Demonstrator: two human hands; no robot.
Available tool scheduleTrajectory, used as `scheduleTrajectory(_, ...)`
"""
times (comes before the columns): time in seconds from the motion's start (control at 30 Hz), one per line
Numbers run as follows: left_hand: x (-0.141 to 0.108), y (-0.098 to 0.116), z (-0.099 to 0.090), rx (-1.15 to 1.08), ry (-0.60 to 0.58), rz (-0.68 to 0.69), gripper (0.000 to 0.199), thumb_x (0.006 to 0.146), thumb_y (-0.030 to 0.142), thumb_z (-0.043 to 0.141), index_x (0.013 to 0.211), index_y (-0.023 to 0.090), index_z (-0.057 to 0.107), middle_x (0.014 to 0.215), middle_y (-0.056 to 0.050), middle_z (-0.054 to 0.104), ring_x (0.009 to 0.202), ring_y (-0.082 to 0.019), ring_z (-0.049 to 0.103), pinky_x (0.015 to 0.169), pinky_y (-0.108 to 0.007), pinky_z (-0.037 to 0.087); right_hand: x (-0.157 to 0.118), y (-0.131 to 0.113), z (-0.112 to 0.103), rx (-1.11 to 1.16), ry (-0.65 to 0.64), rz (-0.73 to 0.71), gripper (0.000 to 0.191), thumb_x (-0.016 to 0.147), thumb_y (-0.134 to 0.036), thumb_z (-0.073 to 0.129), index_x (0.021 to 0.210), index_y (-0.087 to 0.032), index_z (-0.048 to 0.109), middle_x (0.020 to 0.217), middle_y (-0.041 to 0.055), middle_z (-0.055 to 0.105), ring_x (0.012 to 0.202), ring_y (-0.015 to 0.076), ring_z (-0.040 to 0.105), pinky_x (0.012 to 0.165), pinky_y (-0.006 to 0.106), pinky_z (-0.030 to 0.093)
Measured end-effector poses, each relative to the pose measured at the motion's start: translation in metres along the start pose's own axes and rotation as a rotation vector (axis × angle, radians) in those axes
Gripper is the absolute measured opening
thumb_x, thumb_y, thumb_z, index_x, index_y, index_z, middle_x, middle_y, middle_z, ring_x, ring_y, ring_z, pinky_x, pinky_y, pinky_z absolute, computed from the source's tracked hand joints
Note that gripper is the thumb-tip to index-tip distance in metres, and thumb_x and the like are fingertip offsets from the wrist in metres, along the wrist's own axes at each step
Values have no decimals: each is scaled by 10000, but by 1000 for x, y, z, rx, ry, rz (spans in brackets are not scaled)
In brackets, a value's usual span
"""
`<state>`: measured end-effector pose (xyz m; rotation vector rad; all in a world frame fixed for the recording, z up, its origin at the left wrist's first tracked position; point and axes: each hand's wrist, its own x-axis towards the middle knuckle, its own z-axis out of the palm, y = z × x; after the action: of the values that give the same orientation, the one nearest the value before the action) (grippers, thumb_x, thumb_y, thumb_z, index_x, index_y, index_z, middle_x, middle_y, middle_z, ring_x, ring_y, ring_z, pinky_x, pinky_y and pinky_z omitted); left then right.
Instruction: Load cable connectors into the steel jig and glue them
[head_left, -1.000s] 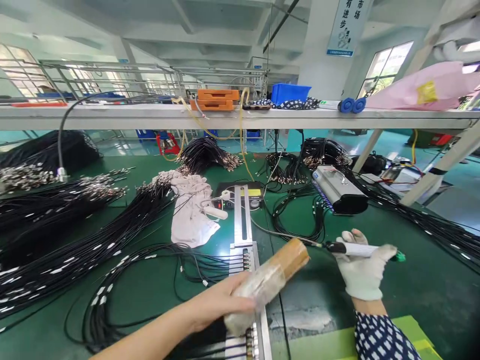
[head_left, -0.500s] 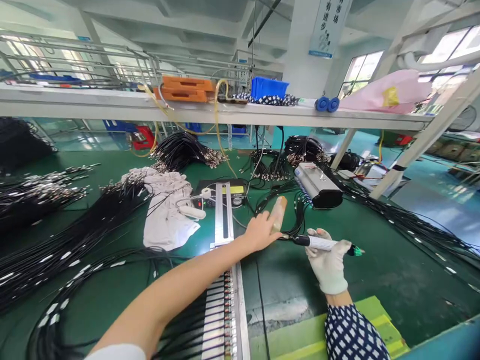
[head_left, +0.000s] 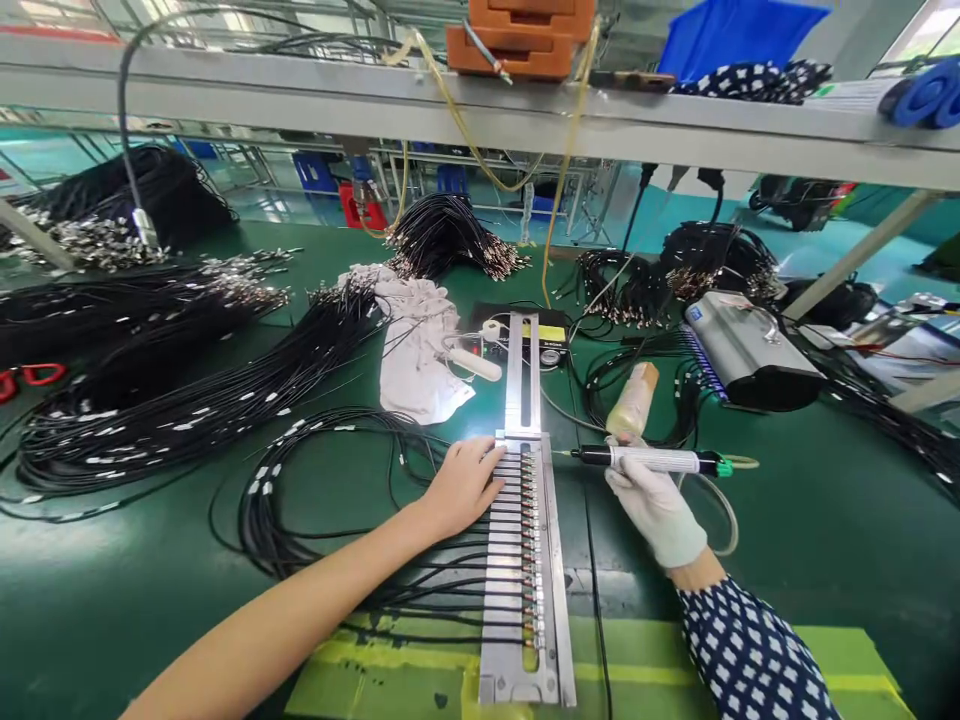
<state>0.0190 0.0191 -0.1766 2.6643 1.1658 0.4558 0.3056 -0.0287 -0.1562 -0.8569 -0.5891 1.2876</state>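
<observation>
My bare left hand [head_left: 461,487] lies on the upper end of a long metal fixture [head_left: 516,660], fingers stretched out. Black cables [head_left: 427,607] run into its slots from the left, their metal connector ends [head_left: 534,545] lined up along the right side. In a white glove, my right hand [head_left: 651,500] grips a pen-shaped tool [head_left: 660,459] with a black front, white body and green rear end. Its thin needle tip points left at the fixture's upper end, seemingly just short of it. A tube trails from the tool's rear. Beyond this hand lies a yellowish bottle [head_left: 632,400].
Bundles of black cables [head_left: 202,420] cover the left. White cloth gloves [head_left: 420,350] lie beside a black control box [head_left: 559,345]. A silver-grey device [head_left: 754,350] stands at right. Overhead, a shelf [head_left: 337,105] carries orange boxes [head_left: 517,45] and a blue bin [head_left: 739,35].
My left hand has moved from beside the bottle and the tool's tip back onto the fixture. My right hand still holds the tool, now closer to the fixture. The view has tilted down and leftward.
</observation>
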Motion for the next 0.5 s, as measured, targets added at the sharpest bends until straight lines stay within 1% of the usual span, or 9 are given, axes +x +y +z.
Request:
scheduleTrajectory(0.07, -2, 1, 5, 12, 26, 6, 398, 986, 259, 450, 1375, 195, 504, 1351, -136, 535, 1244, -278, 488, 1050, -491, 382, 10, 4, 10, -5, -17, -20, 279, 665, -226, 869, 887, -232, 700, 900, -20, 700, 557, 39, 488, 459, 149, 396)
scheduleTrajectory(0.13, -3, 2, 7, 28, 34, 20, 395, 991, 249, 435, 1373, 194, 518, 1332, -137, 548, 1224, -279, 498, 1048, -489, 373, 20, 10, 16, -49, -25, -18, 284, 704, -304, 846, 931, -223, 696, 898, 7, 715, 572, 60, 537, 426, 151, 389)
scheduleTrajectory(0.23, -3, 0, 7, 42, 26, 32, 394, 992, 242, 421, 1365, 184, 532, 1296, -135, 568, 1198, -278, 505, 1047, -484, 364, 31, 25, 19, -169, -57, 9, 361, 761, -448, 783, 1008, -221, 651, 965, 70, 750, 615, 134, 649, 422, 200, 448)
scheduleTrajectory(0.27, -3, 0, 6, 41, 22, 33, 397, 991, 240, 418, 1366, 182, 533, 1292, -136, 570, 1194, -279, 505, 1048, -485, 361, 32, 32, 19, -212, -64, -7, 368, 770, -463, 770, 1014, -225, 631, 988, 77, 754, 600, 146, 664, 429, 218, 473)
scheduleTrajectory(0.33, -2, -1, 5, 26, 8, 27, 403, 989, 243, 415, 1371, 185, 529, 1292, -135, 568, 1188, -279, 507, 1047, -484, 359, 31, 43, 17, -319, -76, -89, 329, 781, -429, 767, 986, -230, 605, 1037, 74, 754, 576, 146, 673, 461, 247, 522)
scheduleTrajectory(0.37, -2, -2, 5, 14, -2, 24, 405, 989, 249, 416, 1374, 189, 525, 1295, -132, 566, 1187, -278, 507, 1046, -480, 360, 29, 46, 17, -389, -92, -143, 295, 788, -394, 765, 971, -230, 603, 1065, 72, 749, 626, 157, 693, 511, 268, 558)
scheduleTrajectory(0.43, -1, -3, 3, -8, -25, 16, 408, 992, 260, 417, 1385, 203, 511, 1305, -126, 560, 1194, -275, 503, 1046, -475, 358, 23, 47, 17, -560, -154, -240, 220, 812, -317, 744, 973, -235, 620, 1127, 74, 731, 853, 209, 725, 696, 347, 614)
scheduleTrajectory(0.47, -1, -4, 3, -17, -36, 11, 411, 993, 261, 416, 1390, 209, 504, 1313, -124, 555, 1205, -275, 498, 1050, -474, 352, 19, 45, 18, -649, -191, -285, 191, 822, -279, 729, 981, -238, 632, 1145, 76, 723, 970, 231, 711, 799, 389, 609)
scheduleTrajectory(0.5, 0, -4, 3, -23, -43, 7, 413, 993, 262, 415, 1394, 214, 497, 1321, -123, 551, 1217, -276, 491, 1052, -474, 347, 17, 42, 19, -729, -225, -335, 177, 827, -245, 716, 989, -241, 643, 1145, 77, 722, 1048, 245, 690, 877, 419, 589)
